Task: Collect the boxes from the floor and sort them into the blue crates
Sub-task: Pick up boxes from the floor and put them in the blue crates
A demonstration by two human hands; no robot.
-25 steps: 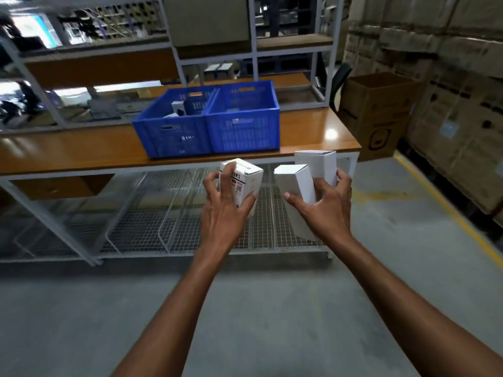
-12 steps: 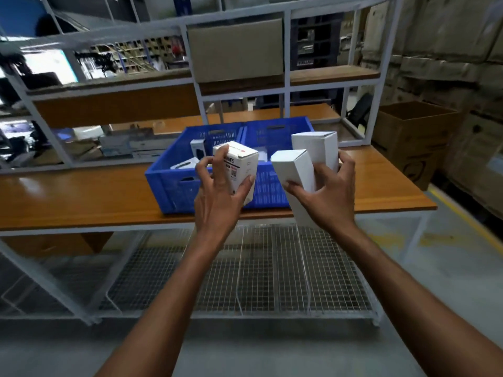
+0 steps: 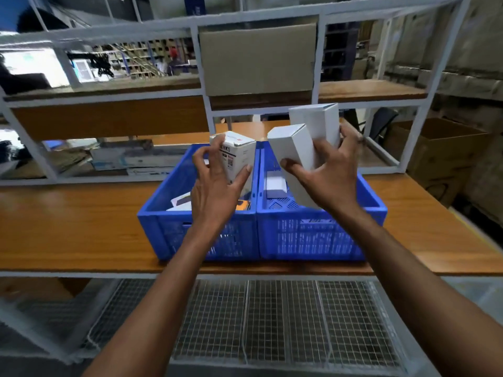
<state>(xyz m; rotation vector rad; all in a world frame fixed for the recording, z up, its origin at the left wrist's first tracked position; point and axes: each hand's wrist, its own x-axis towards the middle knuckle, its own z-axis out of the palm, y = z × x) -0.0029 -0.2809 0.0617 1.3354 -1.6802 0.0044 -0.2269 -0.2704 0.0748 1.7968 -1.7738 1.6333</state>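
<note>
Wooden bench (image 3: 68,227), 2 blue crates (image 3: 313,240), hands (image 3: 215,197) gripping 3 white boxes (image 3: 292,148)

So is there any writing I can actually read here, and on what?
"ONICS": end of a word on the printed box in the left hand; its start is hidden by fingers.
Small print and code square below it: too blurred.
The two plain white boxes in the right hand: none visible.

left crate (image 3: 163,221) contents: mostly hidden by left hand (image 3: 215,191) | printed box (image 3: 236,156) text: part-covered
</note>
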